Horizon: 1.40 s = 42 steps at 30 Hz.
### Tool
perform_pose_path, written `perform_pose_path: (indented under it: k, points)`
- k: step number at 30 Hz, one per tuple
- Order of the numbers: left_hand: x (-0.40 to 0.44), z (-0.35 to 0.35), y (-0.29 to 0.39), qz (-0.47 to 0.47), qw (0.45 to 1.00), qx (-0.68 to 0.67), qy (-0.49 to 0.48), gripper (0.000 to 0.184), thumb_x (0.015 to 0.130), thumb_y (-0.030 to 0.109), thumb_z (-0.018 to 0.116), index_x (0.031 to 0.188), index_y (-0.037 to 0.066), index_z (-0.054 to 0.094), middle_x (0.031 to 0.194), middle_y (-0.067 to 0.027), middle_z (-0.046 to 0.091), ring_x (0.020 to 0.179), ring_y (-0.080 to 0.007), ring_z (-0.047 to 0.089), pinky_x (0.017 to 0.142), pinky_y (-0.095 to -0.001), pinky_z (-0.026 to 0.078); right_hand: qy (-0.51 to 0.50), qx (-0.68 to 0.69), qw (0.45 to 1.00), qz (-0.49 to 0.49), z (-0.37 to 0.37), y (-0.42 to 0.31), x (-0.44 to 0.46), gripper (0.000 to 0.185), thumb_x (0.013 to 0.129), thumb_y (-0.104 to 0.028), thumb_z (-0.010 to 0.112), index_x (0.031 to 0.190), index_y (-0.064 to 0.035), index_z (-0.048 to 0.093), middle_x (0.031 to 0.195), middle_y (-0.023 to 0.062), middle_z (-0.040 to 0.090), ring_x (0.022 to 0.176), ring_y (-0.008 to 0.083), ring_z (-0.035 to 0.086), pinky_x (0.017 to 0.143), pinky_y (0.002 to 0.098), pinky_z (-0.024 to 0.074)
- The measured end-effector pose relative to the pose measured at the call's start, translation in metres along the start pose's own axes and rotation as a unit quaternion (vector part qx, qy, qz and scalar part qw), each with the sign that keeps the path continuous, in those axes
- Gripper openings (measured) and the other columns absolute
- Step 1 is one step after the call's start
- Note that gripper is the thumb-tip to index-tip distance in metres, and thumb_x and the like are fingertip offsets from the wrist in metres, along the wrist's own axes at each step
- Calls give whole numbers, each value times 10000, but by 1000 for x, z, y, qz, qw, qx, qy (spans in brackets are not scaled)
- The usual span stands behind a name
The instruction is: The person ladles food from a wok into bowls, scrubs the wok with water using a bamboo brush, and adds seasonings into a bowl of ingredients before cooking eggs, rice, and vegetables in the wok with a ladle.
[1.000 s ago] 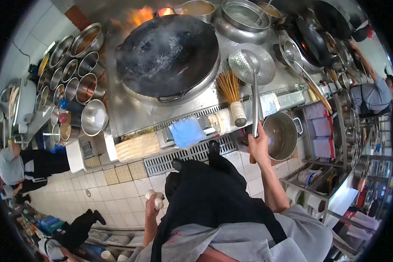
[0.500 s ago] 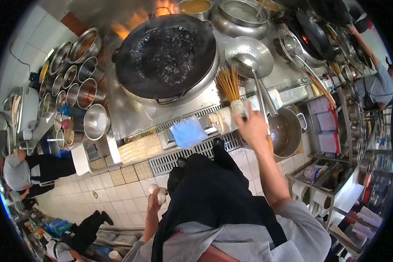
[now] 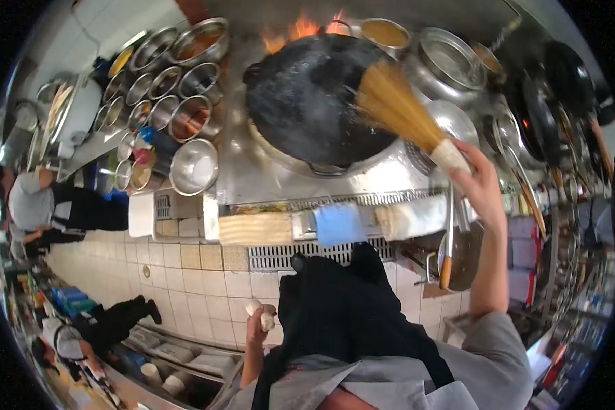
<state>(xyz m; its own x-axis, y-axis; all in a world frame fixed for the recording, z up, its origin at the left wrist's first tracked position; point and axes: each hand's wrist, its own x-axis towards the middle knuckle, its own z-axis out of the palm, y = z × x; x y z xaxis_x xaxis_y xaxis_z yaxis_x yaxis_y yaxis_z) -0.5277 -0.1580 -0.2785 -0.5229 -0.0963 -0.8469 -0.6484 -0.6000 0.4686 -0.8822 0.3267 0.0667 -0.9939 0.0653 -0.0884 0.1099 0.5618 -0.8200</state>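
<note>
My right hand (image 3: pixel 480 179) is closed round the white wrapped handle of a bamboo brush (image 3: pixel 403 109). The brush is smeared by motion, and its bristles reach over the right part of a large black wok (image 3: pixel 314 102). Flames (image 3: pixel 307 29) rise behind the wok, and its inside looks wet. Low at the left of my apron, my left hand (image 3: pixel 255 326) grips a bunched white cloth (image 3: pixel 261 314). A perforated strainer (image 3: pixel 452 121) lies right of the wok, partly behind the brush. A long wooden-ended handle (image 3: pixel 446 272) points down toward me.
Metal bowls and pots (image 3: pixel 194 167) crowd the left side. Folded cloths (image 3: pixel 338 224) lie along the stove's front edge. A deep pot (image 3: pixel 466 263) stands low at the right. Other people (image 3: pixel 34 201) are at the left and lower left, and part of an arm shows at far right.
My right hand let go of the ladle, took the bamboo brush and lifted it up over the wok. My left hand still holds the white cloth. The view has turned, shifting the stove to the right.
</note>
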Motion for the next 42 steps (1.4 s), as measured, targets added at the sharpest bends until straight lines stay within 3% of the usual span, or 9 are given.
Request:
perform_pose_path:
  k: [4, 5, 9, 16, 19, 26, 30, 33, 42]
  points:
    - [-33, 17, 0, 63, 997, -19, 48, 388, 843, 277, 612, 1071, -35, 575, 894, -126, 649, 809, -226, 648, 630, -311, 507, -200, -260, 932, -153, 123, 16, 146, 509, 753, -381, 644, 1168, -87, 633, 939, 114, 690, 817, 218, 665, 724, 330, 516]
    - [-35, 16, -3, 61, 995, -23, 76, 376, 848, 266, 608, 1076, -30, 575, 894, -126, 651, 796, -224, 648, 628, -312, 509, -224, -217, 950, 11, 154, -36, 153, 521, 751, -442, 630, 1154, -113, 641, 967, 119, 691, 886, 275, 665, 803, 334, 504]
    - [-62, 27, -8, 31, 993, -39, 110, 334, 859, 240, 599, 1070, -19, 584, 883, -128, 660, 751, -220, 650, 617, -319, 517, 26, 2, 1000, 5, 268, -3, 220, 449, 796, -368, 621, 1154, -96, 627, 1092, 181, 652, 1039, 355, 611, 879, 406, 472]
    - [-87, 40, -9, 71, 979, -62, 183, 345, 868, 282, 587, 1016, -29, 611, 850, -116, 666, 703, -191, 637, 575, -308, 489, -130, 17, 991, -3, 237, -25, 168, 448, 790, -335, 674, 1117, -33, 635, 973, 190, 677, 913, 315, 657, 807, 390, 499]
    - [-82, 36, -6, 60, 985, -28, 160, 303, 850, 245, 615, 1007, -14, 614, 843, -103, 658, 691, -191, 632, 580, -300, 487, 238, 39, 969, -61, 293, -1, 266, 449, 824, -363, 630, 1135, -41, 597, 952, 216, 669, 876, 338, 653, 766, 393, 500]
    - [-79, 42, 31, 127, 972, -24, 195, 323, 828, 155, 669, 1096, 15, 556, 922, -100, 635, 750, -200, 630, 609, -309, 489, -97, 69, 993, -25, 248, -43, 184, 408, 782, -263, 682, 1126, -48, 633, 772, 135, 673, 431, 190, 574, 451, 326, 481]
    - [-66, 39, 46, 134, 978, 12, 157, 303, 839, 150, 661, 1086, 8, 558, 915, -82, 626, 764, -182, 617, 625, -295, 481, 113, 117, 987, -11, 269, -29, 240, 388, 806, -316, 634, 1083, -44, 631, 703, 121, 655, 460, 194, 589, 438, 340, 457]
    - [-62, 46, 60, 154, 978, 0, 140, 318, 836, 157, 667, 1091, 1, 556, 922, -95, 628, 767, -183, 614, 624, -299, 481, -57, -27, 997, -46, 258, -14, 152, 463, 779, -326, 659, 1169, -81, 615, 1127, 215, 626, 1100, 344, 586, 959, 407, 426]
    - [-53, 76, 101, 172, 982, 18, 71, 308, 829, 197, 639, 1046, -16, 589, 892, -114, 658, 728, -191, 613, 595, -291, 476, 19, -168, 984, -62, 242, -18, 187, 423, 817, -380, 596, 1167, -144, 616, 1035, 208, 657, 986, 396, 619, 863, 460, 488]
